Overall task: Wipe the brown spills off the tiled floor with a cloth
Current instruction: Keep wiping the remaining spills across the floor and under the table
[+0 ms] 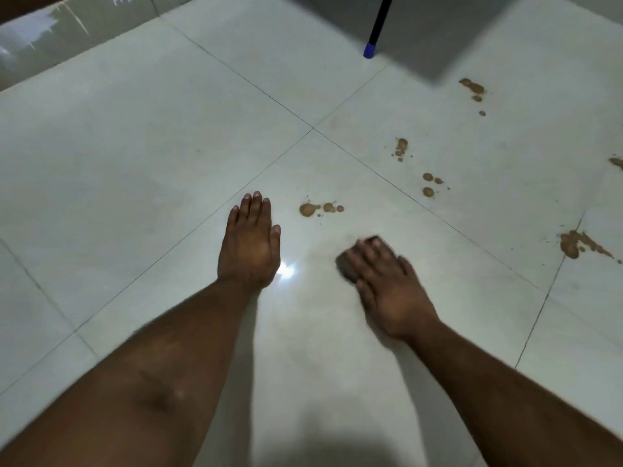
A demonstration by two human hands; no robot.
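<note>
We are pressing a dark cloth (350, 264) against the tiled floor (168, 146) under our right hand (387, 288). The cloth is lying on the near centre tile, mostly covered by the hand; only its dark edge is showing at the left and beyond the fingertips. The right fingers (371, 254) are lying fairly straight and close together over the cloth; the hand is blurred, so we cannot tell whether the thumb is curling under the cloth's edge.

Our left hand (247, 244) is resting flat on the same tile, to the left of the cloth and apart from it, fingers straight and together, thumb lying alongside.

The nearest brown spill (308, 209) is sitting just beyond the cloth, between the two hands' fingertips and slightly further away: one larger blob with smaller drops trailing to the right. More brown spills are lying on the tile to the right: a small cluster (401, 146), a group of round drops (428, 187), a far patch (472, 87) and a larger smear (573, 244) at a grout line near the right edge. One more patch (617, 162) is being cut off by the frame edge.

A black pole with a blue tip (370, 50) is standing on the floor at the top, well apart from both hands.
</note>
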